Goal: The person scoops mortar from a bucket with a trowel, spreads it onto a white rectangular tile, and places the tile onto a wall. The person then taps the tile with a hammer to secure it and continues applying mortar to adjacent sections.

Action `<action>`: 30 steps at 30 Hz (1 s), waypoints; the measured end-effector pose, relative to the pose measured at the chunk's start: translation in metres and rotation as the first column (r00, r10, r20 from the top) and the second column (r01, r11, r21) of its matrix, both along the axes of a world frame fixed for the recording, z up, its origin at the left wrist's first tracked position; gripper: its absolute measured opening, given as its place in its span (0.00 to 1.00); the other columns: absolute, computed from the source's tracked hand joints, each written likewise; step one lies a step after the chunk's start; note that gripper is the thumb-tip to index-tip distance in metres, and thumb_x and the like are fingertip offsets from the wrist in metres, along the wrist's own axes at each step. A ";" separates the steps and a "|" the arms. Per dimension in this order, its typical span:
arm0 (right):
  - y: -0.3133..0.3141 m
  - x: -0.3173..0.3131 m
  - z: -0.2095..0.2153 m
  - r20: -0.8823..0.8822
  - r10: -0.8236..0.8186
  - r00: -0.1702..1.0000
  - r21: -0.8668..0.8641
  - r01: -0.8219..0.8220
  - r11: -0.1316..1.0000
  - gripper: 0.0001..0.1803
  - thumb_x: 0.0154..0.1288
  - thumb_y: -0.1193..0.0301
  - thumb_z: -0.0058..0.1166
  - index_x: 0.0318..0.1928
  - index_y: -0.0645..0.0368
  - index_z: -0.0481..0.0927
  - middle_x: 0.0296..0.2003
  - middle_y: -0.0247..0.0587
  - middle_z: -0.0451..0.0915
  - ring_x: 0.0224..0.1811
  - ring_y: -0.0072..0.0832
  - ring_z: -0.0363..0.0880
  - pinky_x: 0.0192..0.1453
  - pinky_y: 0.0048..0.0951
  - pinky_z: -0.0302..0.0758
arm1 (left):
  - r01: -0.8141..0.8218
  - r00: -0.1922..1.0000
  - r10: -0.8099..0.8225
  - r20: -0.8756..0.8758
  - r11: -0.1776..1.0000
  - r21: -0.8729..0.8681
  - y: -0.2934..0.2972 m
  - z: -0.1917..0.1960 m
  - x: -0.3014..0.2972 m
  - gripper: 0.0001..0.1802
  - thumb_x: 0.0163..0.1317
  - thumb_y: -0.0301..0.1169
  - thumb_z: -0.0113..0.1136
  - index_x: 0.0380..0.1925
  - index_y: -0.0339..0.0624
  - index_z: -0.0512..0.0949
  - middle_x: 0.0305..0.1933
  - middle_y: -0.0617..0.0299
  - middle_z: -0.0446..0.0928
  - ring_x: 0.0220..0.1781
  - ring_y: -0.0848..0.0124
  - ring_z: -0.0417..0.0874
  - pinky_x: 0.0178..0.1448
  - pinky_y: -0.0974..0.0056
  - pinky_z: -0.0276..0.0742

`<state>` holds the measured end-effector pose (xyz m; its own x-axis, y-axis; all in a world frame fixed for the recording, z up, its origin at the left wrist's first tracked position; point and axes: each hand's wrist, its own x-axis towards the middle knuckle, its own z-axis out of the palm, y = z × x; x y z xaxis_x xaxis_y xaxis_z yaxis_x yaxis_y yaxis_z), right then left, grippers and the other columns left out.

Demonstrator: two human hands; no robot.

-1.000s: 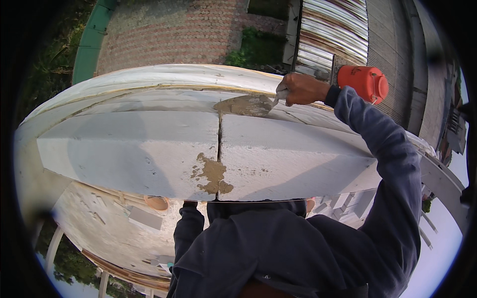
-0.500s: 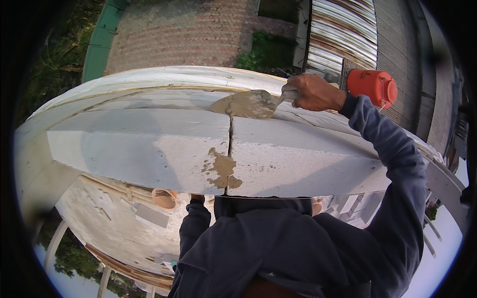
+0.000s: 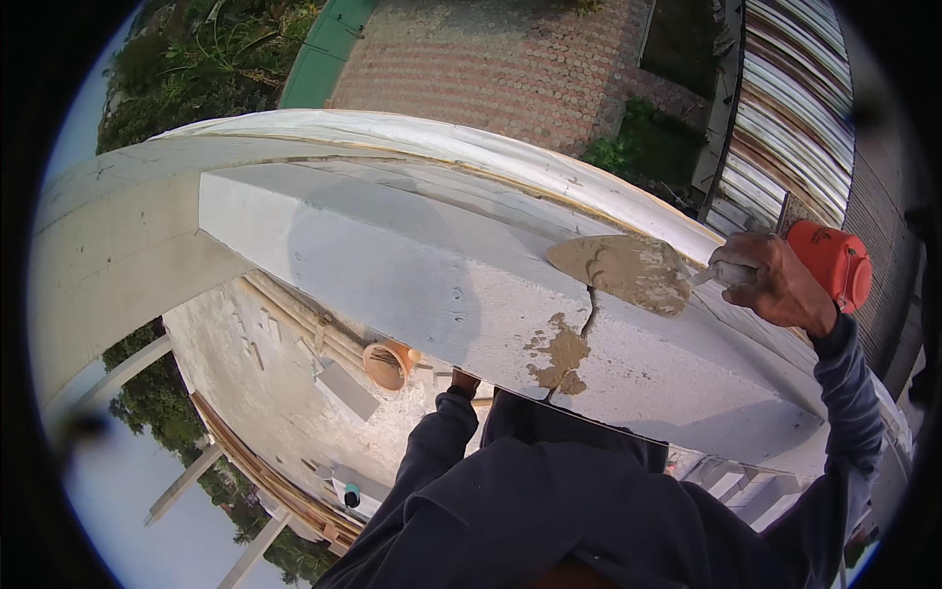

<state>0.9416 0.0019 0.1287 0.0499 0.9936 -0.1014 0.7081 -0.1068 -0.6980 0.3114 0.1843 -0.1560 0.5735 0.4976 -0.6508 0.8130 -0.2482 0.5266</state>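
Note:
My right hand is closed round the handle of a pointed trowel, its blade coated with grey-brown mortar. The blade lies over the upper end of a dark vertical joint between two pale blocks of the wall, a left block and a right block. A patch of wet mortar is smeared across that joint lower down on the near face. At the wall's near lower edge, only a little of my left hand shows beyond the sleeve; its fingers are hidden.
An orange-red lidded bucket stands just beyond my right hand. Below, on the floor, are an orange tub, a grey slab and long poles. Past the wall lie a paved yard and a corrugated roof.
My view has turned, so the wall now slants down to the right. Trowel, right hand and bucket appear farther right and lower. The trowel stays in my right hand, over the joint.

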 end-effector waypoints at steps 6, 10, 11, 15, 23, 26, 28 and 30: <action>-0.002 0.004 0.029 -0.061 -0.179 0.982 -0.338 0.149 0.929 0.32 0.48 0.71 0.77 0.56 0.67 0.82 0.54 0.53 0.81 0.49 0.47 0.83 0.55 0.43 0.83 | -0.080 0.996 0.081 0.036 0.996 -0.027 -0.002 0.011 0.009 0.13 0.63 0.37 0.65 0.38 0.38 0.86 0.33 0.56 0.87 0.30 0.65 0.87 0.33 0.62 0.80; -0.010 0.003 0.000 0.053 -0.268 0.962 -0.217 0.273 0.937 0.30 0.47 0.72 0.77 0.53 0.68 0.82 0.56 0.55 0.79 0.51 0.49 0.80 0.56 0.44 0.80 | -0.138 0.989 0.139 0.047 0.990 -0.035 -0.002 0.015 0.010 0.13 0.63 0.37 0.65 0.38 0.37 0.86 0.34 0.55 0.87 0.30 0.65 0.87 0.33 0.63 0.80; -0.012 0.005 -0.008 0.042 -0.274 0.961 -0.206 0.277 0.939 0.31 0.47 0.73 0.77 0.53 0.68 0.81 0.55 0.56 0.79 0.52 0.49 0.79 0.57 0.44 0.79 | -0.148 0.987 0.150 0.052 0.988 -0.034 0.000 0.016 0.009 0.13 0.63 0.37 0.65 0.38 0.37 0.86 0.34 0.55 0.87 0.30 0.65 0.87 0.33 0.63 0.80; -0.017 0.006 -0.022 0.050 -0.181 0.982 -0.172 0.187 0.967 0.38 0.45 0.75 0.77 0.58 0.66 0.74 0.52 0.60 0.79 0.49 0.52 0.80 0.56 0.46 0.79 | -0.204 0.976 0.207 0.068 0.978 -0.041 0.005 0.020 0.011 0.13 0.63 0.37 0.65 0.38 0.37 0.85 0.34 0.55 0.87 0.30 0.66 0.87 0.33 0.63 0.80; 0.000 -0.005 0.029 -0.107 -0.188 0.976 -0.335 0.142 0.931 0.28 0.39 0.76 0.75 0.45 0.69 0.81 0.41 0.54 0.82 0.41 0.50 0.81 0.49 0.42 0.79 | -0.692 0.702 0.704 -0.107 0.637 -0.340 0.037 0.020 0.036 0.16 0.62 0.36 0.68 0.42 0.34 0.85 0.36 0.55 0.87 0.35 0.66 0.89 0.39 0.63 0.85; 0.001 -0.032 0.072 -0.177 -0.401 0.899 -0.323 0.332 0.886 0.22 0.40 0.75 0.71 0.40 0.69 0.82 0.34 0.49 0.82 0.36 0.41 0.81 0.45 0.35 0.77 | -0.486 0.842 0.526 0.117 0.836 -0.257 0.051 0.021 0.038 0.14 0.67 0.37 0.65 0.43 0.36 0.85 0.37 0.61 0.85 0.33 0.73 0.86 0.32 0.68 0.82; 0.012 -0.038 0.106 -0.163 -0.415 0.895 -0.310 0.352 0.883 0.22 0.42 0.74 0.71 0.40 0.69 0.82 0.34 0.49 0.82 0.36 0.38 0.81 0.45 0.35 0.77 | -0.607 0.759 0.648 0.063 0.740 -0.289 0.056 0.019 0.044 0.14 0.66 0.35 0.67 0.43 0.35 0.85 0.38 0.60 0.86 0.34 0.72 0.86 0.34 0.66 0.82; 0.026 -0.045 0.140 -0.057 -0.328 0.943 -0.339 0.291 0.895 0.22 0.46 0.73 0.70 0.43 0.70 0.80 0.35 0.51 0.82 0.36 0.38 0.82 0.45 0.35 0.78 | -0.668 0.685 0.724 0.075 0.667 -0.330 0.067 0.015 0.048 0.13 0.64 0.35 0.68 0.41 0.35 0.86 0.36 0.59 0.86 0.33 0.71 0.87 0.36 0.65 0.83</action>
<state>0.8967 0.0280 0.2689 0.3198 0.8417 -0.4349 0.5235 -0.5396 -0.6594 0.3591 0.2514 -0.1406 0.2485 0.6329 -0.7333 0.5709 0.5159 0.6387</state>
